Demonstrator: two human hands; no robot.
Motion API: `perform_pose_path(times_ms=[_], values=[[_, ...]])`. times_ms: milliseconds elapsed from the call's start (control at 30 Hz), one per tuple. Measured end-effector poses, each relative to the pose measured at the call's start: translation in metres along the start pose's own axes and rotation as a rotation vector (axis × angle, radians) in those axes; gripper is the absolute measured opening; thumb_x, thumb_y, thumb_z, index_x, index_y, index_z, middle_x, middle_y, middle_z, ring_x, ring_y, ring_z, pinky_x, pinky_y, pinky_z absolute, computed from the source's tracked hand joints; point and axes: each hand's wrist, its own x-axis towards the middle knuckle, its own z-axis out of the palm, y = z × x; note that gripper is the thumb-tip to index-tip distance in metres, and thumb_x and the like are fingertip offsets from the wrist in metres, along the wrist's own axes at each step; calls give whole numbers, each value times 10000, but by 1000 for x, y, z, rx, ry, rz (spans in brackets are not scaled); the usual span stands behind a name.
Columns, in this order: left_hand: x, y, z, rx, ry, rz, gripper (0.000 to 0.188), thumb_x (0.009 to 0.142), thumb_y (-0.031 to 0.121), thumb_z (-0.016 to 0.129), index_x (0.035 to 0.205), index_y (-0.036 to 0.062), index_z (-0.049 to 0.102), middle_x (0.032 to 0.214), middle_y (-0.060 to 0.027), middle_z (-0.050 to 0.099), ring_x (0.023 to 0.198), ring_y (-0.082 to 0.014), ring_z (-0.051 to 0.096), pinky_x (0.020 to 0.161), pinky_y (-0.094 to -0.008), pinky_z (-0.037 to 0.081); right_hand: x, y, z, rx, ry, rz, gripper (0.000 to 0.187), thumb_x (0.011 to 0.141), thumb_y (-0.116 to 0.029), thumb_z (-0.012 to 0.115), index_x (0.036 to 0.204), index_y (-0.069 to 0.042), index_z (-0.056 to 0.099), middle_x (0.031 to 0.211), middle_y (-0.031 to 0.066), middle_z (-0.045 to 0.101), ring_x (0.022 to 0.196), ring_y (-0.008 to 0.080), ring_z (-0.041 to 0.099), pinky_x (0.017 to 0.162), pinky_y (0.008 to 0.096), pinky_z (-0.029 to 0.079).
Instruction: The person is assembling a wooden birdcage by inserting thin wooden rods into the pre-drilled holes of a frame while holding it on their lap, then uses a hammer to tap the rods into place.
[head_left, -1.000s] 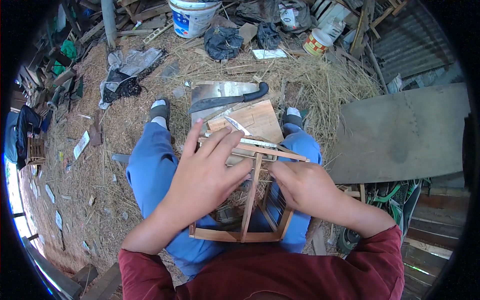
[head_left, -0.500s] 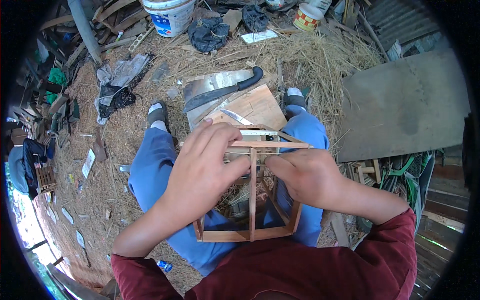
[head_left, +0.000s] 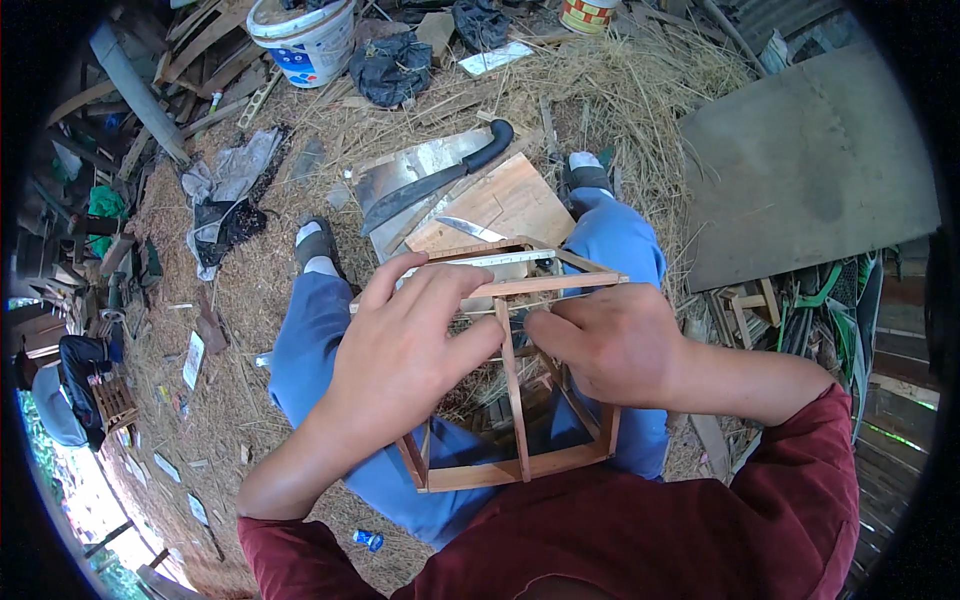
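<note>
A small wooden frame (head_left: 513,390) made of thin strips rests over my lap, tilted slightly. My left hand (head_left: 405,345) is closed round its upper strip (head_left: 545,285), fingers over the top and thumb below by the middle upright. A white measuring strip with marks (head_left: 520,258) lies along the far side of that upper strip, beside my left fingertips. My right hand (head_left: 620,345) is curled into a pinch just right of the upright, under the upper strip. Whatever sits between its thumb and fingers is hidden.
Beyond the frame, a machete with a black handle (head_left: 425,190) and a small knife (head_left: 468,229) lie on boards (head_left: 520,205). A white bucket (head_left: 305,50), black plastic bags (head_left: 392,70) and straw stand farther off. To the right leans a large grey sheet (head_left: 810,180).
The view has shifted and turned slightly. The frame's near end now sits a little farther right, and the frame looks more tilted. Both hands keep nearly the same hold.
</note>
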Motion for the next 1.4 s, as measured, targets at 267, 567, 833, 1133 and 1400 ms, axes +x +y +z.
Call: perform_pose_path(times_ms=[267, 567, 833, 1133, 1400], values=[[0, 1, 1, -3, 6, 21, 144, 888, 163, 705, 1032, 157, 716, 1264, -85, 687, 1171, -277, 712, 1154, -540, 479, -5, -3, 11, -25, 50, -17, 203, 838, -190, 707, 1021, -136, 636, 751, 17, 666, 676, 226, 747, 527, 407, 555], [-2, 1, 1, -22, -2, 13, 135, 891, 153, 697, 1024, 157, 715, 1278, -80, 688, 1181, -277, 704, 1155, -540, 483, -6, -3, 18, 7, 70, -55, 193, 866, -198, 695, 1029, -114, 635, 766, 26, 682, 662, 241, 753, 512, 420, 559], [-4, 1, -2, -120, 75, -28, 220, 812, 135, 854, 1001, 134, 741, 1258, -108, 697, 1170, -364, 669, 1037, -533, 493, 12, -8, -13, -24, -61, -46, 192, 881, -162, 692, 1049, -87, 636, 773, 54, 700, 690, 274, 765, 570, 427, 590], [-16, 44, -11, 24, 53, -176, 318, 921, 114, 805, 1218, 40, 717, 1156, -137, 683, 1050, -355, 677, 902, -480, 543, -8, 2, -41, 113, 92, 112, 132, 917, -62, 735, 1035, -48, 679, 976, 146, 692, 936, 359, 720, 790, 458, 579], [1, 35, -3, 53, -131, -157, 185, 937, 125, 768, 1046, 35, 649, 961, -140, 662, 903, -347, 699, 785, -486, 586, -4, 4, -25, 169, 251, 102, 261, 947, -94, 771, 1192, -40, 699, 1023, 138, 665, 978, 389, 686, 862, 496, 554]])
